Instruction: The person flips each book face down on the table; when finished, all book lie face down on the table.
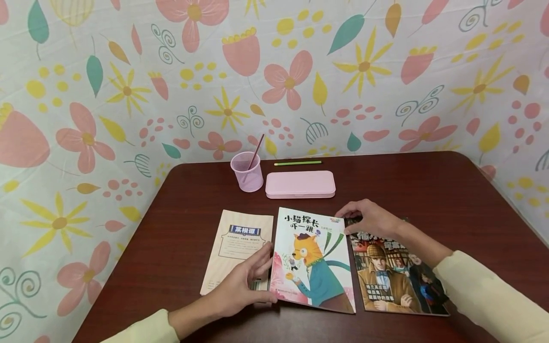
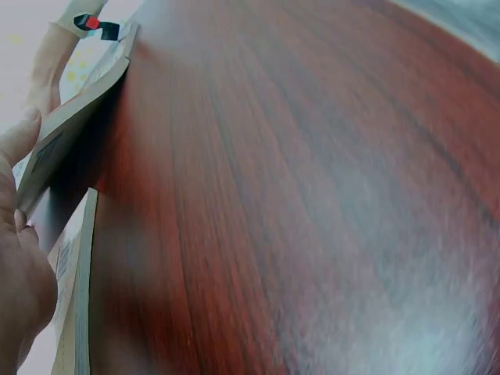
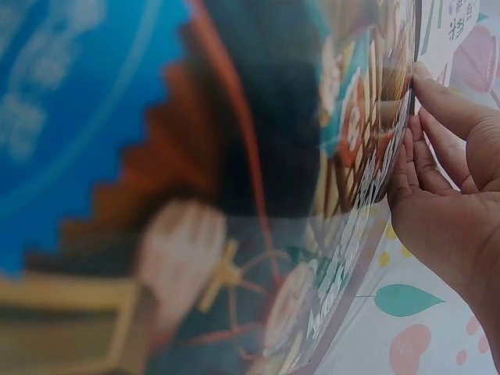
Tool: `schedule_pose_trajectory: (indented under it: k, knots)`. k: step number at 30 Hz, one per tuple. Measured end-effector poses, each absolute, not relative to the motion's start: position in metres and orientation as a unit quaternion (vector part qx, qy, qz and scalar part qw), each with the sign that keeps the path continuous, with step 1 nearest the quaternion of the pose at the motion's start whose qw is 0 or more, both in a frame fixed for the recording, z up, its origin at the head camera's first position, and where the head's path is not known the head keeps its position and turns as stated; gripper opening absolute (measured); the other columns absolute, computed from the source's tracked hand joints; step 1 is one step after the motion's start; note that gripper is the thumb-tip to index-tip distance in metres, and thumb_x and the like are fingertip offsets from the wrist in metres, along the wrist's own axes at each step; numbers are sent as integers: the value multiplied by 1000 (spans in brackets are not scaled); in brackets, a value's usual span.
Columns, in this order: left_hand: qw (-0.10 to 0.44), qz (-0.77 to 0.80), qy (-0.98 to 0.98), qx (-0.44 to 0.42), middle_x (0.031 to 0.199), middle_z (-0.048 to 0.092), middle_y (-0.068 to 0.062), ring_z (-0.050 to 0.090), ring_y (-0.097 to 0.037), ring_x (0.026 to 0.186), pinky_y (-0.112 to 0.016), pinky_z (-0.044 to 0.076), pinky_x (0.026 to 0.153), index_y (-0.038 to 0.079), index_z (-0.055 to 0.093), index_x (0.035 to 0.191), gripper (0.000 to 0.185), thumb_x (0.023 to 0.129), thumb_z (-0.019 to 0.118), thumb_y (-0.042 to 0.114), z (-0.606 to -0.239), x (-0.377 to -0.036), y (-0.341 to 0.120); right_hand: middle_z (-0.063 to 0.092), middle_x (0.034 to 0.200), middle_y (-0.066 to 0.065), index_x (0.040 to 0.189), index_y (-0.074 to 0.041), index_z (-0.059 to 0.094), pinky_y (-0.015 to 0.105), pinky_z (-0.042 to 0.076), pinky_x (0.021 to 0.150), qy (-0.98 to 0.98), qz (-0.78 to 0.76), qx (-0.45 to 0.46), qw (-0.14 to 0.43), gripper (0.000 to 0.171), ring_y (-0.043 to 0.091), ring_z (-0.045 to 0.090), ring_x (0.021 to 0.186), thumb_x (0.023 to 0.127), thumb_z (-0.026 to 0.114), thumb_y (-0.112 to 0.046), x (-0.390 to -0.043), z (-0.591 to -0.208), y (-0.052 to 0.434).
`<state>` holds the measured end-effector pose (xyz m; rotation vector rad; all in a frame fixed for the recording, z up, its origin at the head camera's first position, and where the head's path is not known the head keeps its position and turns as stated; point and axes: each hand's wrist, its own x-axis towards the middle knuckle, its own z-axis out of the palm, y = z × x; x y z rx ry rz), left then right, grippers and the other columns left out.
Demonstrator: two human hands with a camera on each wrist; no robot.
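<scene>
— Both hands are on the cat book [image 1: 315,262], right?

— Yes. Left hand [image 1: 246,283] pinches its left edge, low down, thumb on the cover; right hand [image 1: 369,216] curls its fingers over the top right corner. That book lies in the middle of the desk [image 1: 429,190], between the beige booklet [image 1: 233,243] and the detective book [image 1: 392,276].

— Which step, would you say?

— Squaring or lifting the middle one, I'd judge (its left edge looks raised in the left wrist view). Next calls for an even grip at both edges.

— Materials?

— Glossy thin covers, flat rectangles; matte booklet; smooth dark woodgrain. Behind: pink mesh cup [image 1: 247,171], rounded pink pencil case [image 1: 300,184], green pencil [image 1: 298,163].
</scene>
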<state>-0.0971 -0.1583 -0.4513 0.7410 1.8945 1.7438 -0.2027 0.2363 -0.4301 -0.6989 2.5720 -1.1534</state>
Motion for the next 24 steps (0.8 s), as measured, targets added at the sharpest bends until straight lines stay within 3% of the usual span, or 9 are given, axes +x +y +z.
schedule_pose_trajectory:
  k: [16,20,24]
  knots:
    - [273,632,688,230,164,38,-25,51,-26,143,-28,46,110,-5,17,167,104,89,86,2,-445,-98,-154,68,128,15,128,-4,74,46,58,93,880,-397,-229,127,35,37,62,117,94,82,-9,-205,-431,236]
    - [294,655,664,212,156,51,-26,64,-28,131,-36,55,102,-8,19,165,100,89,84,-4,-446,-98,-153,68,128,15,128,-3,73,44,58,92,881,-393,-227,131,36,36,61,116,94,82,-8,-205,-429,236]
    - [300,657,664,191,143,64,-23,72,-29,116,-35,61,92,-9,30,162,90,89,83,-6,-446,-97,-153,67,127,14,129,-3,73,44,57,90,882,-390,-224,139,36,34,61,114,94,81,-8,-206,-427,235]
